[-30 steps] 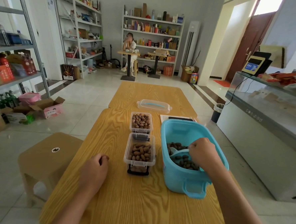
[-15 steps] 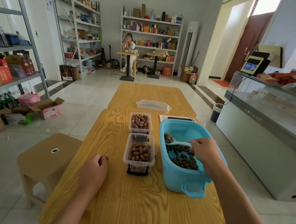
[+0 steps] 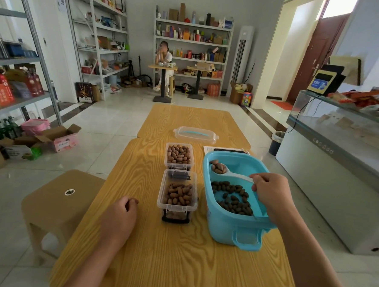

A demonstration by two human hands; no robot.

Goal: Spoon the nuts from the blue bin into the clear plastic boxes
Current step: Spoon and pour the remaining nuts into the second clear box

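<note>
Left hand: it rests on the bench, left of the boxes. Its fingers are curled in, and I see nothing in them.
Near box: a clear plastic box, just left of the blue bin. It is partly full of brown nuts, with room on top.
Far box: a second clear box, right behind the near one. Its nuts come up close to the rim.
Lid: a clear lid with a blue strip lies farther back on the bench.
Spoon: a white spoon with a few nuts in its bowl. It is held up over the far left part of the bin, close to the far box.
Blue bin: it sits on the right side of the bench. A lot of dark nuts are left in its bottom.
Right hand: its fingers pinch the spoon's handle.
Step now: I think a full spoon is on its way from the bin to a box.
Next move: keep the spoon flat, go left over the bin's edge, and tip it over a box. The near box looks like the better pick, as it has more room.
</note>
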